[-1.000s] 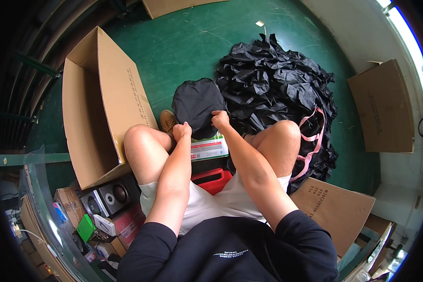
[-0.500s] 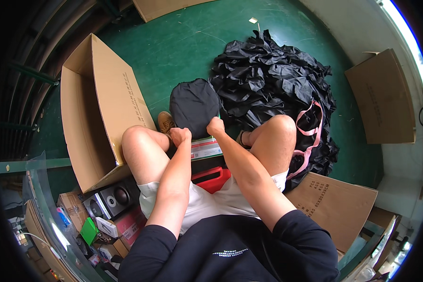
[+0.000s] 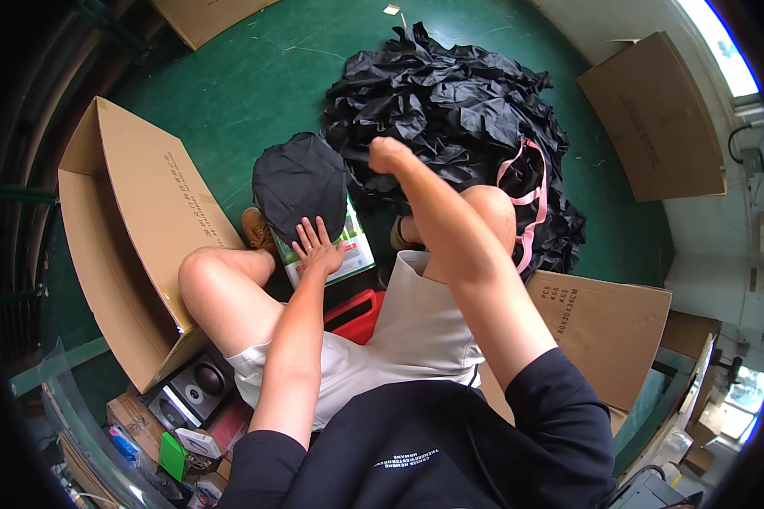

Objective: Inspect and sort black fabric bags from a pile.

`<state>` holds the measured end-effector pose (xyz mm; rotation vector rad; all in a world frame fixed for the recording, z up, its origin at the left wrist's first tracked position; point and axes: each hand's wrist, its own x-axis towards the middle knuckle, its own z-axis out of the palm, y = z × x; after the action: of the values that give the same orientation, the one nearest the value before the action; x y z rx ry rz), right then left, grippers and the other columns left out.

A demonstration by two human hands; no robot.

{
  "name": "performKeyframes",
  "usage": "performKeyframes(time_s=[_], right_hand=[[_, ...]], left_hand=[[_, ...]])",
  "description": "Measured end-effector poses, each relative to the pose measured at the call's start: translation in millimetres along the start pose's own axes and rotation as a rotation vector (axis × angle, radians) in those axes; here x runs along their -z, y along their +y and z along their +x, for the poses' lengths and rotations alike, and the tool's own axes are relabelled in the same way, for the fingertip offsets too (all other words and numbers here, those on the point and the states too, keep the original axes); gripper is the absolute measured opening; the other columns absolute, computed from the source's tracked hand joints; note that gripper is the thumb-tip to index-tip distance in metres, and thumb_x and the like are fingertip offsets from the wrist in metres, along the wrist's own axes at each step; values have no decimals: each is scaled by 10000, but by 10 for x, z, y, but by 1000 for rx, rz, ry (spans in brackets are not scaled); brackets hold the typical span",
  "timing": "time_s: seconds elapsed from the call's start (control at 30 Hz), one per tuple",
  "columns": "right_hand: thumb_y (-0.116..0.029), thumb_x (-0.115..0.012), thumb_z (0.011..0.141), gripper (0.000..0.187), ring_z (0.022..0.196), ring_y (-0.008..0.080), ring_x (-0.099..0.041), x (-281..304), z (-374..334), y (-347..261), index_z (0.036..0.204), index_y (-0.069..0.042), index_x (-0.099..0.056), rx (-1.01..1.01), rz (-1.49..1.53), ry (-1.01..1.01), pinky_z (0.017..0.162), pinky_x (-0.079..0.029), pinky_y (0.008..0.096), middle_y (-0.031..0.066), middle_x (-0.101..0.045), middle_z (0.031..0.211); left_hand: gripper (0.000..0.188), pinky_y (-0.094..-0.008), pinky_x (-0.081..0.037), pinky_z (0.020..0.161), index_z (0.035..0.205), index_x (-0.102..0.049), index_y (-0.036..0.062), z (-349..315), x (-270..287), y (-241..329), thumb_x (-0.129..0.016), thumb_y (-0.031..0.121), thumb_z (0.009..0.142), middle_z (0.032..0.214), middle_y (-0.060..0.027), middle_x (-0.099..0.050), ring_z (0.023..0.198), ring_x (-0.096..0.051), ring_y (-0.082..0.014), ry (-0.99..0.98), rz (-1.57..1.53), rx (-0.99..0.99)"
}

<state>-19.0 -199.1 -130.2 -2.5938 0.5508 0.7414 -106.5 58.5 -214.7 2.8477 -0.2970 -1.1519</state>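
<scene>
A rounded piece of black fabric (image 3: 301, 182) lies spread over a white, green and red printed package (image 3: 355, 246) between my feet. My left hand (image 3: 317, 248) rests flat with fingers spread, on the near edge of the fabric and the package. To the right, my right hand (image 3: 388, 155) is closed at the near left edge of a big heap of crumpled black fabric (image 3: 458, 110). Its fingertips are turned away, so whatever they grip is hidden.
A large open cardboard box (image 3: 165, 182) stands left of my leg. Pink straps (image 3: 530, 208) lie on the heap's right side. Cardboard panels (image 3: 603, 331) stand at right. A red plastic thing (image 3: 358, 316) sits between my thighs; a speaker (image 3: 199, 388) is at lower left.
My right hand has left the fabric on the package and moved up and right to the heap. My left hand has opened from its grip and flattened. The view has shifted.
</scene>
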Motion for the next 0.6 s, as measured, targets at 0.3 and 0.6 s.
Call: performKeyframes(time_s=[0.3,0.6], right_hand=[[-157,-671,745,252,648,161,-673,844,393,1466,961,-27,-685,132,220,53,629,-536,317,78,-687,771],[-217,-731,759,504,1112,349,-615,-258,252,2387,1217,-46,-606,-206,49,382,953,-492,412,214,-648,1162]], left_hand=[[1008,-556,186,1116,1508,246,170,53,37,73,-395,671,913,1520,-135,392,1405,367,-313,-127,-5,-15],[1164,-559,194,1106,1495,263,139,10,192,173,-467,757,831,1507,-173,397,1386,390,-334,-244,25,10]])
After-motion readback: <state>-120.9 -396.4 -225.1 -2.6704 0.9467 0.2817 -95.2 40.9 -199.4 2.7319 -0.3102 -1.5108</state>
